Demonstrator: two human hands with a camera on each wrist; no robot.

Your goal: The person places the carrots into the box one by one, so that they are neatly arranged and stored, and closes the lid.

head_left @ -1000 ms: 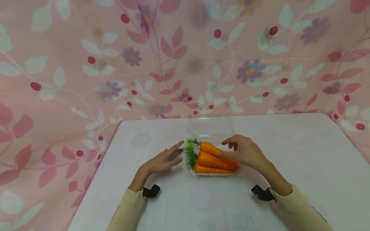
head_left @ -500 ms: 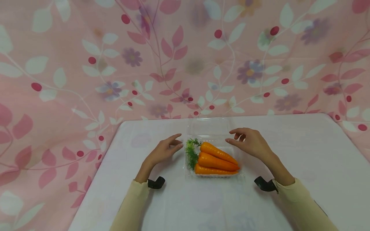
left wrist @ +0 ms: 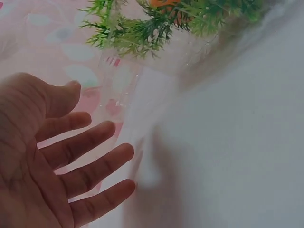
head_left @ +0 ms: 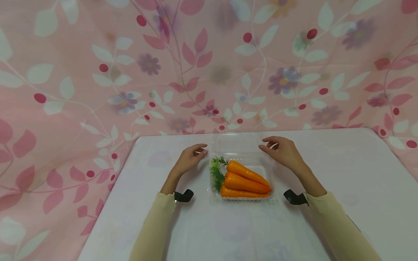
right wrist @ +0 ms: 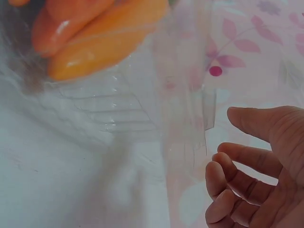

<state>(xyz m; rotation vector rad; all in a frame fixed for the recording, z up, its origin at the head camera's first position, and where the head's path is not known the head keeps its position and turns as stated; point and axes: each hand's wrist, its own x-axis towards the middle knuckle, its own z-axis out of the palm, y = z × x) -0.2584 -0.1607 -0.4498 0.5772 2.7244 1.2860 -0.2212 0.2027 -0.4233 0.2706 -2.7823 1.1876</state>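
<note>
Three orange carrots (head_left: 247, 183) lie side by side in a clear plastic clamshell box (head_left: 266, 170), green leafy tops (head_left: 217, 174) to the left and tips to the right. The transparent lid (head_left: 238, 144) is folded back behind the box. My left hand (head_left: 190, 158) hovers just left of the lid, fingers spread and nearly straight in the left wrist view. To the right of the lid is my right hand (head_left: 283, 151); its fingers are loosely bent, and the right wrist view shows a gap between its thumb and fingers. Neither hand holds anything.
The box stands on a table with a white cover (head_left: 235, 232). Behind the table hangs a pink floral cloth (head_left: 209, 72). A black wrist camera (head_left: 184, 195) sits at the left cuff, another black camera (head_left: 294, 197) at the right cuff.
My right hand has drawn away from the carrots, back and to the right, up beside the lid. My left hand has moved back along the box's left side to the lid. The carrots stay put.
</note>
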